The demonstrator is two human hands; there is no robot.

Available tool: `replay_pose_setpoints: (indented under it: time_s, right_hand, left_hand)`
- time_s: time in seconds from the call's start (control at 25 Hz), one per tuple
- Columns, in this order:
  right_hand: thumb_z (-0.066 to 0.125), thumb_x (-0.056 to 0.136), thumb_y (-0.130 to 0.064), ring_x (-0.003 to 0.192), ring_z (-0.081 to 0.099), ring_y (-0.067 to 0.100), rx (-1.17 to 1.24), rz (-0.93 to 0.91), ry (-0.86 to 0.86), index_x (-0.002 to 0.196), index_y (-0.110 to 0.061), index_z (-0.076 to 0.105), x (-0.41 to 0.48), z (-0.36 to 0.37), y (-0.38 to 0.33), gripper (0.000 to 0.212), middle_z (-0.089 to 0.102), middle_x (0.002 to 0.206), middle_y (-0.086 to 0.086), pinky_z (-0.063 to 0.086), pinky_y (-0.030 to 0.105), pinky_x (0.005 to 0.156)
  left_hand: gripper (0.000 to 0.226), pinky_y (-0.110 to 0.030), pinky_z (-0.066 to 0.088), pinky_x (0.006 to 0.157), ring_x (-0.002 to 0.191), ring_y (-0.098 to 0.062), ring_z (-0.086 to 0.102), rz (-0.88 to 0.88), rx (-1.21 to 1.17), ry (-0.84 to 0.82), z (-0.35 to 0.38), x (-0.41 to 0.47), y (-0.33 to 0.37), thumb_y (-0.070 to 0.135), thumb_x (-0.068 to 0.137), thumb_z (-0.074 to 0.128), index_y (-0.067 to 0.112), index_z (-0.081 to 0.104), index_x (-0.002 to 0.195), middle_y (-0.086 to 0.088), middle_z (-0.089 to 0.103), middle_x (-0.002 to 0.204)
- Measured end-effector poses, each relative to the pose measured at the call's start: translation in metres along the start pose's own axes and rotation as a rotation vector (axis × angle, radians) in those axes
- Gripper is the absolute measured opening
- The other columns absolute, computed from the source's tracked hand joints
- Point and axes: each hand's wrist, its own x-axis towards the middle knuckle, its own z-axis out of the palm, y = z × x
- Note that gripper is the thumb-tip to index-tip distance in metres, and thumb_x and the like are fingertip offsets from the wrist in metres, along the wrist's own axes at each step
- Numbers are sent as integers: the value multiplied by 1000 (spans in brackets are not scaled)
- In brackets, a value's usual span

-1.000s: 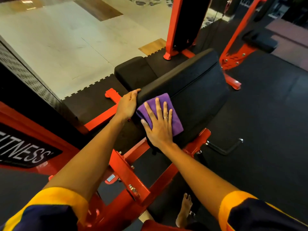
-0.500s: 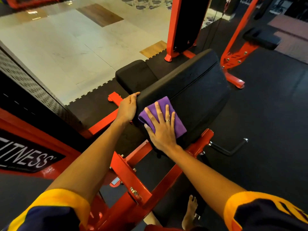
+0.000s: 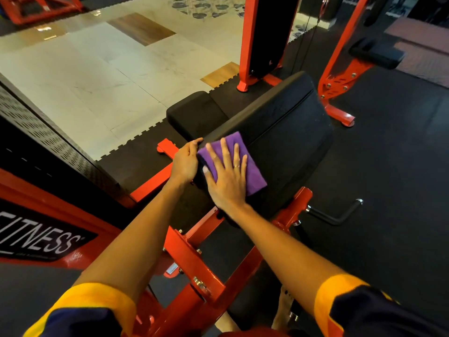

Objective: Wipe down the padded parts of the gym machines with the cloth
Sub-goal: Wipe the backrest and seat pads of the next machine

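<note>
Fingers (image 3: 225, 152) of the right hand (image 3: 227, 184) lie straight and spread apart, pressed flat on the folded purple cloth (image 3: 254, 177). They pinch nothing. The open palm puts even pressure over a wide patch, which suits wiping better than a grip would. The cloth sits under that hand at the near left corner of the large black pad (image 3: 291, 132), on its sloped face, with most of the pad beyond it uncovered. I judge the wiping of this pad to be at an early stage.

The left hand (image 3: 185, 162) sits just beside the cloth at the pad's left edge. Its fingers seem to hook over that edge, though their tips are hard to make out against the black. This is probably a brace, so the tilted pad does not give under the push.

A smaller black pad (image 3: 194, 110) lies just behind, untouched. Both pads are carried by the red machine frame (image 3: 194, 263), which stands on a black rubber floor mat (image 3: 388, 166).
</note>
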Motion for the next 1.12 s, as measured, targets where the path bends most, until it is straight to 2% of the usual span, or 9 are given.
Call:
replay_pose_setpoints:
  time_s: [0.12, 0.28, 0.36, 0.48, 0.64, 0.72, 0.92, 1.0, 1.12]
  right_hand:
    - [39, 103, -58, 158, 0, 35, -25, -136, -14, 162, -38, 8, -37, 4, 45, 70, 8, 172, 5, 12, 64, 123]
    - [33, 102, -66, 156, -16, 36, 247, 381, -92, 161, -47, 9, 20, -23, 70, 66, -10, 172, -4, -1, 66, 122]
    - [25, 101, -71, 155, -19, 37, 307, 517, -103, 161, -47, 10, 49, -29, 46, 66, -10, 172, -4, -6, 65, 122]
    - [19, 101, -69, 157, -13, 36, 120, 192, -63, 162, -41, 9, 18, -16, 14, 68, -2, 173, -1, -4, 59, 125]
    - [36, 103, -63, 158, -6, 32, -22, -181, -87, 163, -38, 12, -52, 0, 57, 69, 0, 173, 1, 11, 61, 125]
    - [36, 102, -65, 158, -7, 32, -25, -123, -120, 162, -42, 8, -47, -8, 93, 70, -4, 173, -2, 11, 63, 124]
    - [20, 105, -63, 157, -11, 34, 265, 482, -77, 162, -43, 5, 9, -18, 78, 62, -7, 172, -2, 3, 60, 125]
    - [19, 104, -63, 158, -5, 33, 255, 389, 3, 163, -36, 12, 2, -10, 48, 65, 1, 173, 0, 4, 57, 127]
    - [36, 105, -57, 159, 4, 31, 187, 88, 46, 160, -24, 29, -53, 7, 45, 64, 12, 172, 5, 10, 51, 128]
  left_hand:
    - [45, -34, 41, 109, 129, -20, 53, 1, -4, -13, -1, -3, -6, 38, 112, 26, 27, 54, 145, -3, 58, 141]
    - [46, -31, 37, 110, 130, -17, 51, 8, -6, 62, 1, -5, -1, 35, 111, 26, 25, 58, 142, -2, 58, 142]
    - [46, -28, 37, 107, 129, -18, 52, 19, 13, 76, 3, -5, -1, 33, 111, 26, 23, 59, 141, -4, 60, 140]
    - [45, -32, 39, 108, 128, -20, 53, 38, 9, 69, 2, -4, -2, 32, 111, 27, 22, 59, 141, -6, 61, 138]
    - [47, -29, 37, 102, 127, -20, 52, 55, 77, 42, 0, -7, -1, 32, 112, 24, 19, 55, 143, -6, 59, 138]
    - [47, -30, 36, 106, 128, -21, 52, 86, 111, 75, 0, -10, 2, 31, 112, 24, 16, 57, 142, -7, 59, 139]
    - [42, -38, 38, 111, 129, -24, 53, 163, 289, 180, 9, -21, 11, 29, 109, 33, 14, 56, 141, -8, 59, 140]
    - [42, -45, 32, 120, 134, -26, 50, 332, 465, 211, 18, -25, 20, 25, 104, 45, 12, 53, 143, -10, 57, 144]
    - [50, -46, 15, 127, 146, -27, 38, 540, 679, 151, 36, -22, 24, 23, 102, 47, 8, 46, 150, -13, 46, 155]
